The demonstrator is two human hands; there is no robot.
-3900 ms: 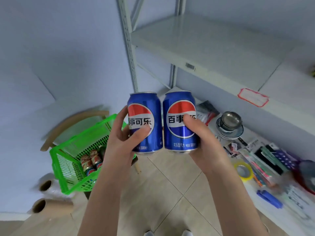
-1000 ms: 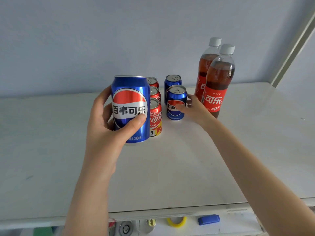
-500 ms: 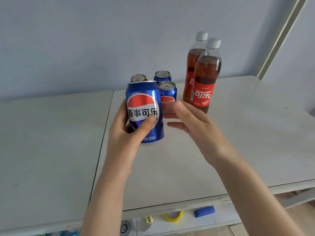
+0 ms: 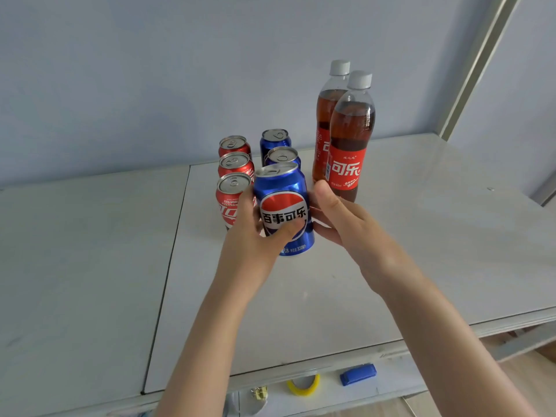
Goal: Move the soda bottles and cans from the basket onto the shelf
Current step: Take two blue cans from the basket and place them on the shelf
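Over the pale shelf [image 4: 406, 251], beside three red cans [image 4: 233, 192], two blue cans [image 4: 282, 158] and two cola bottles [image 4: 349, 139], gripping the third blue can [image 4: 282, 206] upright in the left hand [image 4: 249, 248], thumb curled across its label; steadying its side with the right hand [image 4: 343, 219], fingers [image 4: 326, 231] extended, clasping nothing. Ideally lowering it straight into the blue row's front, clear of the red cans, releasing once seated flat.

Your left hand [image 4: 252, 245] grips a Pepsi can [image 4: 282, 206], right hand [image 4: 352, 227] touching its side. It's just ahead of two blue cans [image 4: 281, 156], beside red cans [image 4: 233, 191]; bottles [image 4: 349, 145] near shelf [image 4: 421, 251] back edge.
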